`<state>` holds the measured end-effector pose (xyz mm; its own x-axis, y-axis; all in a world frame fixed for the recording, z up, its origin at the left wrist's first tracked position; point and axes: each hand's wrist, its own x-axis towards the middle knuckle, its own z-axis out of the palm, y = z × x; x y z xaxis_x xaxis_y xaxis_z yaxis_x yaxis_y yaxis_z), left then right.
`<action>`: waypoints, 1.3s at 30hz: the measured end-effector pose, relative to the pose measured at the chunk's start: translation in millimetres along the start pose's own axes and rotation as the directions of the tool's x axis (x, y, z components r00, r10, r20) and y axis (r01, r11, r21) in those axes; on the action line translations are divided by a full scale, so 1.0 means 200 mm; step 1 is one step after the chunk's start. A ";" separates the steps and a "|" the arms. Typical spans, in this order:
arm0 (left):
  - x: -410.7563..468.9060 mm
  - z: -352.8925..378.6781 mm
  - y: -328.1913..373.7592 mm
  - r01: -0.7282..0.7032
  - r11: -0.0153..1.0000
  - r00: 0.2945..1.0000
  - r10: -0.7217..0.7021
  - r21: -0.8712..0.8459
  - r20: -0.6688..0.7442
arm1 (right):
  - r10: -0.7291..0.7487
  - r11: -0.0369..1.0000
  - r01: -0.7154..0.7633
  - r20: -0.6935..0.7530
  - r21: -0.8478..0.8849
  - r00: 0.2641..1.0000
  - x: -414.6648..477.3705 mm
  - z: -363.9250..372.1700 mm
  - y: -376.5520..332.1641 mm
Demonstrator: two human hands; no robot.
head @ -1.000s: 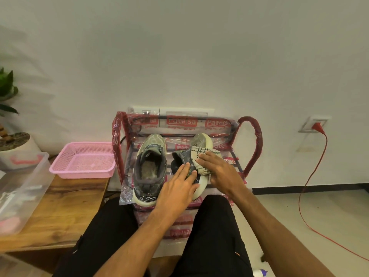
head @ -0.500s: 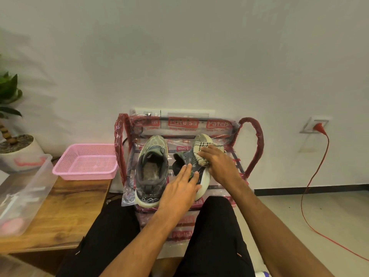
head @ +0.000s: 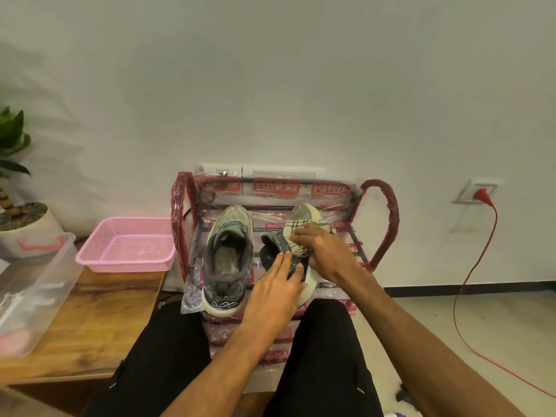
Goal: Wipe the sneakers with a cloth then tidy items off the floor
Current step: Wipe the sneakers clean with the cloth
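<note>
Two grey-green sneakers stand on a plastic-wrapped red rack [head: 388,212] in front of me. The left sneaker [head: 226,257] sits upright, toe toward the wall, untouched. The right sneaker [head: 301,218] lies tilted on its side. My left hand [head: 275,293] rests flat on its heel with straight fingers. My right hand [head: 325,251] holds a bunched white cloth with dark checks [head: 296,236] and presses it onto the shoe's side. Most of that shoe is hidden under both hands.
A pink mesh basket [head: 126,245] sits on a wooden bench [head: 99,308] at my left, beside a clear plastic box [head: 33,284] and a potted plant [head: 18,188]. A red cable [head: 472,266] runs from a wall socket across the floor at right.
My right hand with the cloth slid up toward the toe, then came back a little along the right sneaker. My left hand stayed on the heel.
</note>
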<state>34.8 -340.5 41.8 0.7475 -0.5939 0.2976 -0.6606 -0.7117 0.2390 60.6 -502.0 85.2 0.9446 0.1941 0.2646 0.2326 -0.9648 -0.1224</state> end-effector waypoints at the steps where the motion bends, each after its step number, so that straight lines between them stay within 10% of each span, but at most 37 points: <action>1: 0.00 0.01 -0.01 0.005 1.000 1.000 -0.005 -0.008 -0.018 | -0.032 0.999 0.031 0.021 0.038 0.999 -0.02 0.01 -0.02; 39: -0.03 0.00 -0.06 0.096 0.980 0.994 -0.103 -0.173 -0.031 | 0.030 0.997 -0.036 -0.081 -0.070 0.996 -0.16 0.08 0.04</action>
<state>38.8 -328.3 36.7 0.8091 -0.5054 0.2998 -0.5876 -0.6899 0.4228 36.6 -513.8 60.3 0.9293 0.1503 0.3373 0.1819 -0.9812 -0.0641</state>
